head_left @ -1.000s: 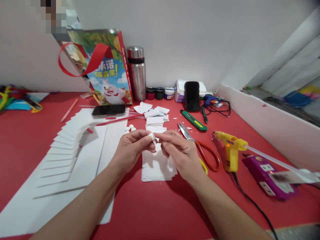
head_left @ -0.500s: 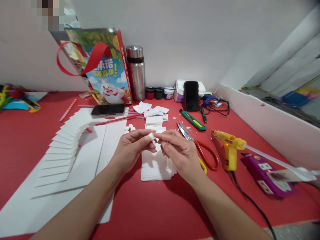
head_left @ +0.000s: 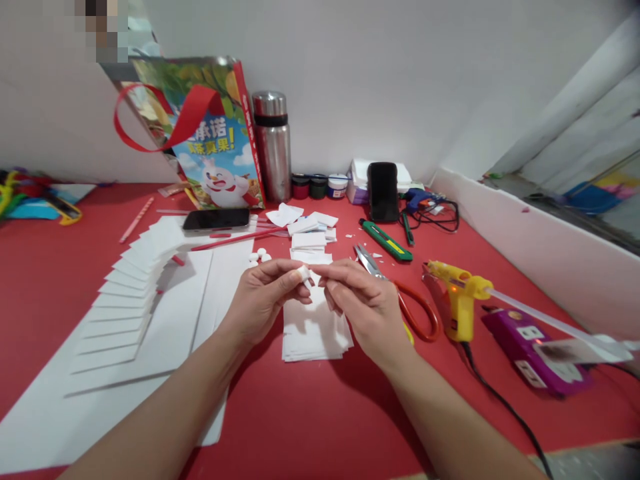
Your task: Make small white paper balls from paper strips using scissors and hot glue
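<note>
Between thumb and fingers of my left hand (head_left: 267, 293) is a small white rolled piece (head_left: 305, 273). My right hand (head_left: 357, 297) is beside it, fingers pressed together, with the index fingertip at the piece's right side; whether it grips anything is hidden. Below both hands lies a stack of white paper sheets (head_left: 315, 340). Folded white pieces (head_left: 307, 241) are just behind the hands, and several small white balls (head_left: 261, 254) lie behind my left hand.
On the right are scissors (head_left: 417, 310), a green cutter (head_left: 386, 240), a yellow glue gun (head_left: 460, 300) with its cord, and a purple box (head_left: 535, 353). Fanned white cards (head_left: 115, 300) lie left. A bag (head_left: 220, 147), a steel flask (head_left: 273, 147) and a phone (head_left: 383, 192) stand behind.
My right hand has shifted slightly and its index fingertip sits a little differently against the white piece. My left hand is almost unmoved.
</note>
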